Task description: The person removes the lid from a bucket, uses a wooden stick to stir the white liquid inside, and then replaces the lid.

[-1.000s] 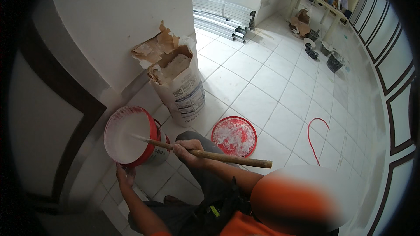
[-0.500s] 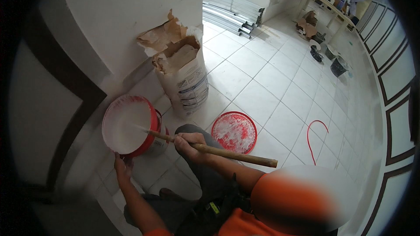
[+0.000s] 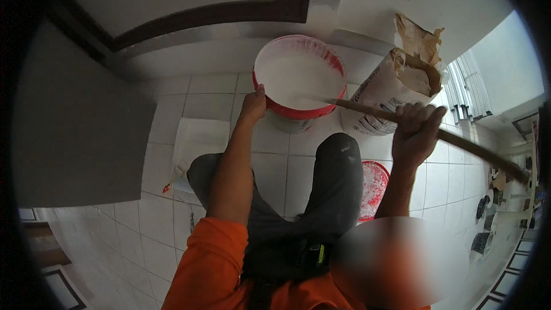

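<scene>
A bucket (image 3: 293,123) with a red rim stands before me, filled with a smooth white mass (image 3: 298,77). My left hand (image 3: 253,105) is closed on its near left rim. My right hand (image 3: 418,129) wraps round a long wooden stick (image 3: 479,150). The stick slants down to the left across the bucket's near right rim. Its whitened lower end is smeared by motion over the white mass; I cannot tell how deep it reaches. A torn paper bag (image 3: 376,95) of pale material stands open right of the bucket.
A red lid (image 3: 374,190) smeared white lies by my right knee. A pale tray-like piece (image 3: 201,143) is on the tiles left. Metal profiles (image 3: 468,92) and dark buckets (image 3: 481,243) are farther right. A wall with dark trim (image 3: 229,20) rises behind the bucket.
My view has turned left, so the bucket sits nearer the middle. The stick has swung, and my right hand's pose on it has changed. My left hand stays on the rim.
</scene>
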Motion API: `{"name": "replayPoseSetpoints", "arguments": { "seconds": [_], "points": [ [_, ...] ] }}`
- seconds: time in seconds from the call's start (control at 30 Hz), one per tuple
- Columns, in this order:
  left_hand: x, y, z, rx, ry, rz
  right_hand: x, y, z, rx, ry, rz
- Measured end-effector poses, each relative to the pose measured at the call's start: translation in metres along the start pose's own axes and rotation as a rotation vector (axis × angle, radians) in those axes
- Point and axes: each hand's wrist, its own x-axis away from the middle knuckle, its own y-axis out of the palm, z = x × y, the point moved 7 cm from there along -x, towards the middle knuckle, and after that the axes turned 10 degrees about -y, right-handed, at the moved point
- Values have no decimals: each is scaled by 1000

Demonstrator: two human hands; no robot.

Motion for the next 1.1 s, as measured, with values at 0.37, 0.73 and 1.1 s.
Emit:
{"name": "replayPoseSetpoints", "arguments": {
  "seconds": [0.37,0.73,1.1],
  "points": [
    [-34,2,-5,-135,161,117,-68,95,-32,-201,-224,-249],
    [-34,5,-9,-67,148,37,-79,121,57,221,-295,-352],
    [-32,1,-8,9,239,57,-74,89,101,470,168,-128]
  ]
}}
